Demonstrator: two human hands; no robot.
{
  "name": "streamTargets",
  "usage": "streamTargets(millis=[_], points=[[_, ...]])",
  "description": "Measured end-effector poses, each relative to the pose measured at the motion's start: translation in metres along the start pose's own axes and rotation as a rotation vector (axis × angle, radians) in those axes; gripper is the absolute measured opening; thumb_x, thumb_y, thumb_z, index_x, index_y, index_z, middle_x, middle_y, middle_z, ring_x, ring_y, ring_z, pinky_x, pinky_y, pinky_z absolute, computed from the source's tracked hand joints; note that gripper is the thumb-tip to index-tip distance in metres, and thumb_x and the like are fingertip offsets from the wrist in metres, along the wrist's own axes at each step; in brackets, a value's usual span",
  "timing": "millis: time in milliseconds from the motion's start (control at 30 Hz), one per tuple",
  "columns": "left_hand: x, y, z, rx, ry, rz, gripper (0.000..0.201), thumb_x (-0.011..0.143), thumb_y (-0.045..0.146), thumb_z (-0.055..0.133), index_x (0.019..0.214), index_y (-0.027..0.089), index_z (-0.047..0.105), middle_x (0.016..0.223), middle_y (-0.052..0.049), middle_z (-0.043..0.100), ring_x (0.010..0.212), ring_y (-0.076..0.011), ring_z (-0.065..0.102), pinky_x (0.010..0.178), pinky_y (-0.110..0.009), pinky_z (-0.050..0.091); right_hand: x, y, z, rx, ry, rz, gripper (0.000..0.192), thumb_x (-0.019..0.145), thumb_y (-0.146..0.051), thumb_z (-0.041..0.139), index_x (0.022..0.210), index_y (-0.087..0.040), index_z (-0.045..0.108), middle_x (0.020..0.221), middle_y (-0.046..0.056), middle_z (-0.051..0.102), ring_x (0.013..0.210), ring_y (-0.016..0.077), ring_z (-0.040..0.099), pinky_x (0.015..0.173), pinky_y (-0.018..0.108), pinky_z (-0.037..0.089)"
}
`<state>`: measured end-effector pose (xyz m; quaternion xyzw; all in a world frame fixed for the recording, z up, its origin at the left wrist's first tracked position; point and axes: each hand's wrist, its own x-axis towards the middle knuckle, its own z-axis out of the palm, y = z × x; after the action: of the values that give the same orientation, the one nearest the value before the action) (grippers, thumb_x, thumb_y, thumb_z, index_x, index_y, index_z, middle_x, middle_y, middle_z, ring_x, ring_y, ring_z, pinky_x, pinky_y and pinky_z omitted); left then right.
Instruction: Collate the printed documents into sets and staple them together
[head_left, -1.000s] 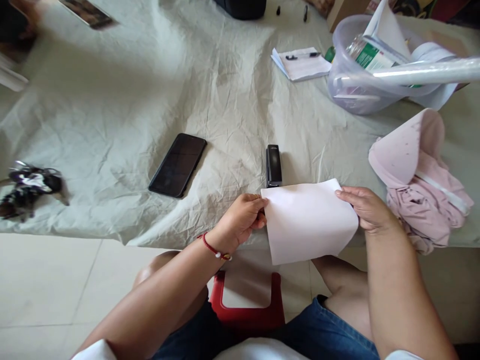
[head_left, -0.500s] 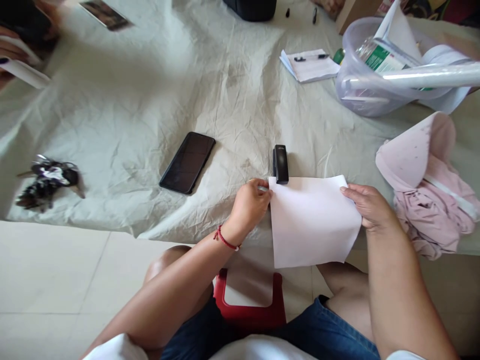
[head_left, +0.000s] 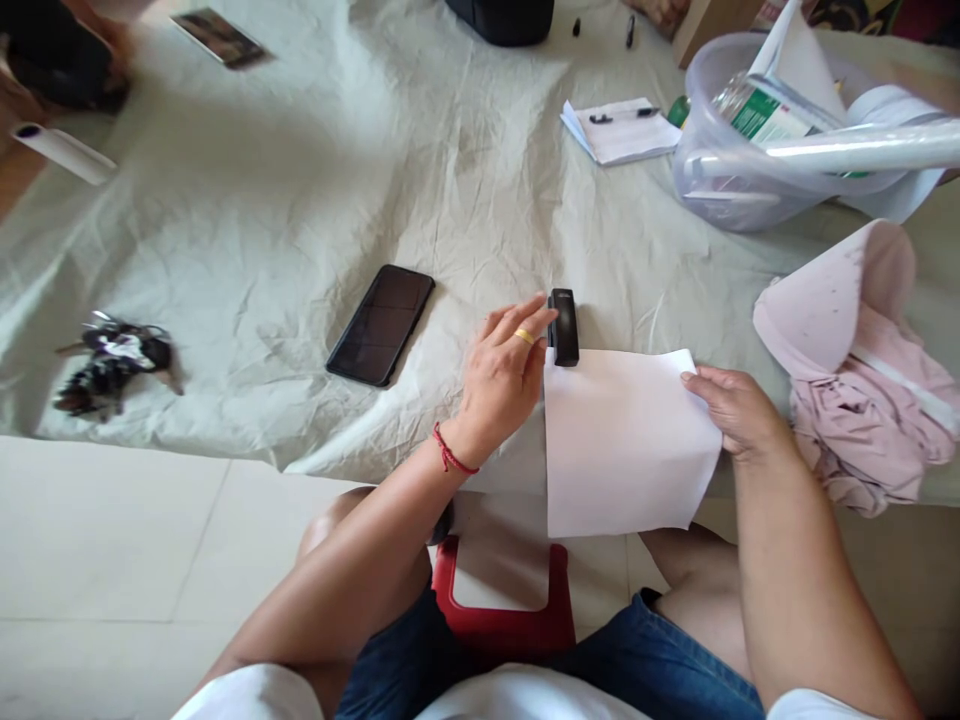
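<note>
Left hand [head_left: 504,375] moved off the paper [head_left: 622,440] to the stapler [head_left: 563,326] (fingers spread, touching); right hand [head_left: 731,410] pinches the paper's edge.

The left hand [head_left: 504,375] let go of the paper [head_left: 622,445], reaching the stapler [head_left: 564,326].

This looked like a home craft space — a low table draped in a wrinkled cloth [head_left: 300,200] stood over a pale tiled floor [head_left: 112,560]. On it lay a phone [head_left: 381,324], a stapler [head_left: 563,326], a notepad [head_left: 621,130], keys [head_left: 112,365] and a plastic tub [head_left: 750,170] of paper rolls — the person sat on a red stool [head_left: 501,620].
</note>
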<state>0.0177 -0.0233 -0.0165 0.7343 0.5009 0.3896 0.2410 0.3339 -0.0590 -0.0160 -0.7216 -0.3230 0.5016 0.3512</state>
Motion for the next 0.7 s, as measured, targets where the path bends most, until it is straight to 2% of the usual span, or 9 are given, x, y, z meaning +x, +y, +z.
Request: streamTargets(millis=[33, 100, 200, 267, 433, 567, 700], points=[[0.002, -0.003, 0.001, 0.017, -0.058, 0.08, 0.043, 0.11, 0.024, 0.049, 0.145, 0.021, 0.073, 0.167, -0.014, 0.067, 0.16, -0.0299, 0.056, 0.134, -0.052, 0.038, 0.0, 0.0, 0.0, 0.0, 0.009, 0.005, 0.04, 0.059, -0.049, 0.099, 0.074, -0.024, 0.072, 0.067, 0.003, 0.074, 0.059, 0.0221, 0.069, 0.053, 0.032, 0.054], [0.006, -0.01, 0.002, 0.049, -0.199, 0.151, 0.05, 0.113, 0.024, 0.043, 0.157, 0.02, 0.066, 0.172, -0.013, 0.061, 0.169, -0.0291, 0.047, 0.14, -0.057, 0.031, -0.001, 0.0, 0.001, 0.004, 0.018, 0.009, 0.04, 0.058, -0.049, 0.099, 0.073, -0.025, 0.071, 0.067, 0.002, 0.074, 0.06, 0.0224, 0.069, 0.054, 0.032, 0.054], [0.01, -0.018, 0.001, 0.053, -0.339, 0.182, 0.054, 0.115, 0.023, 0.035, 0.161, 0.013, 0.063, 0.169, -0.015, 0.063, 0.167, -0.0272, 0.051, 0.141, -0.055, 0.035, -0.001, 0.002, 0.0, 0.002, 0.007, -0.004, 0.039, 0.058, -0.049, 0.098, 0.07, -0.026, 0.068, 0.065, 0.001, 0.072, 0.059, 0.0217, 0.067, 0.054, 0.032, 0.053], [0.013, -0.022, -0.001, 0.026, -0.386, 0.211, 0.054, 0.115, 0.025, 0.04, 0.162, 0.013, 0.062, 0.172, -0.015, 0.061, 0.168, -0.0256, 0.05, 0.141, -0.051, 0.039, 0.0, 0.003, 0.0, -0.007, 0.002, -0.016, 0.039, 0.06, -0.049, 0.097, 0.069, -0.026, 0.068, 0.064, 0.001, 0.071, 0.058, 0.0206, 0.065, 0.052, 0.031, 0.05], [0.017, -0.03, -0.006, -0.025, -0.427, 0.244, 0.052, 0.109, 0.019, 0.052, 0.159, 0.02, 0.066, 0.173, -0.01, 0.06, 0.167, -0.0254, 0.051, 0.141, -0.051, 0.042, 0.0, 0.005, -0.001, -0.01, -0.002, -0.02, 0.039, 0.061, -0.049, 0.097, 0.07, -0.026, 0.068, 0.065, 0.0, 0.071, 0.057, 0.0199, 0.064, 0.051, 0.031, 0.049], [0.017, -0.032, -0.004, -0.006, -0.406, 0.233, 0.05, 0.108, 0.018, 0.054, 0.156, 0.018, 0.07, 0.169, -0.011, 0.064, 0.164, -0.0268, 0.055, 0.138, -0.05, 0.046, -0.001, 0.004, 0.0, -0.007, 0.024, 0.007, 0.037, 0.061, -0.048, 0.097, 0.071, -0.025, 0.07, 0.065, 0.0, 0.07, 0.056, 0.0186, 0.063, 0.052, 0.031, 0.049], [0.018, -0.028, -0.006, 0.024, -0.435, 0.213, 0.053, 0.106, 0.016, 0.055, 0.156, 0.019, 0.07, 0.17, -0.009, 0.063, 0.163, -0.0273, 0.056, 0.138, -0.052, 0.046, -0.002, 0.004, 0.001, -0.006, 0.029, 0.004, 0.037, 0.06, -0.049, 0.098, 0.071, -0.024, 0.072, 0.063, 0.0, 0.069, 0.056, 0.0184, 0.062, 0.05, 0.03, 0.048]])
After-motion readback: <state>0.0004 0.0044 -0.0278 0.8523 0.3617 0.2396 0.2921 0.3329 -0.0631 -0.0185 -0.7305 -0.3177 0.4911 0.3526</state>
